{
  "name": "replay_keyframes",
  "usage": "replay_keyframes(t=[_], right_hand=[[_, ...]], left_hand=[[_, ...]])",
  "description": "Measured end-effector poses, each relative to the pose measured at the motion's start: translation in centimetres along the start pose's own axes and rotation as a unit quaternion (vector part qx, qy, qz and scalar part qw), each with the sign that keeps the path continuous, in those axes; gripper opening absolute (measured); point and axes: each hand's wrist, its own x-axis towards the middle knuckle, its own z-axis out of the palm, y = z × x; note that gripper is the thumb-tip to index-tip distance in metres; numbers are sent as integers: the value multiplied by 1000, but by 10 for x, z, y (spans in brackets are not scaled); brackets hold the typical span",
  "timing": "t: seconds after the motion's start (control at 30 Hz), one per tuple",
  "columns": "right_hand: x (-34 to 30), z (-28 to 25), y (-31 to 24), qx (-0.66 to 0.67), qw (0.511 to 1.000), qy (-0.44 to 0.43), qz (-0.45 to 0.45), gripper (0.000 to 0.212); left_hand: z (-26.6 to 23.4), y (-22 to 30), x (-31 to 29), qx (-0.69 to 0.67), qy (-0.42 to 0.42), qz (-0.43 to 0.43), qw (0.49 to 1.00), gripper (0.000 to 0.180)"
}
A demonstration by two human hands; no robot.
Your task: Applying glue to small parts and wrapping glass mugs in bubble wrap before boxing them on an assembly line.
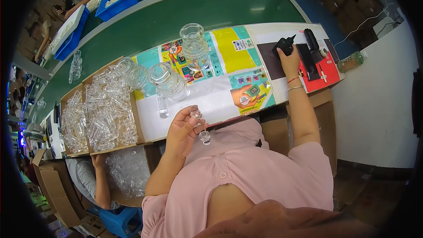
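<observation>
Near the front edge of the work surface, my left hand (181, 128) pinches a small clear plastic piece (204, 137) with rounded, knobbed sections. Out to the right, my right hand (290, 61) is wrapped round a black squeeze bottle (284, 45) with a pointed nozzle, which leans toward the upper right. Between the hands and farther back stand clear ringed vessels: one tall (194, 50), one nearer (168, 83), and one tilted (132, 73) against the box of parts. A slim clear piece (163, 108) is just below the nearer vessel.
A divided cardboard box (138, 121) of clear parts sits left. A black phone (308, 61) and black case (311, 39) lie right, beside a lying bottle (351, 62). Printed sheets (235, 53) cover the surface. Blue bins (104, 12) and co-workers are far left; a person's arm (102, 185) reaches under the box.
</observation>
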Motion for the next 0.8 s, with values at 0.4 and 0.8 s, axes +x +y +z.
replay_keyframes(t=[0.4,0.8], right_hand=[[-133,-31,-98,358,874,-92,-317,53],[-161,50,-150,561,727,-375,124,30]], left_hand=[[-4,-15,10,-63,-11,-46,997,19],[-28,31,38,598,246,464,605,70]])
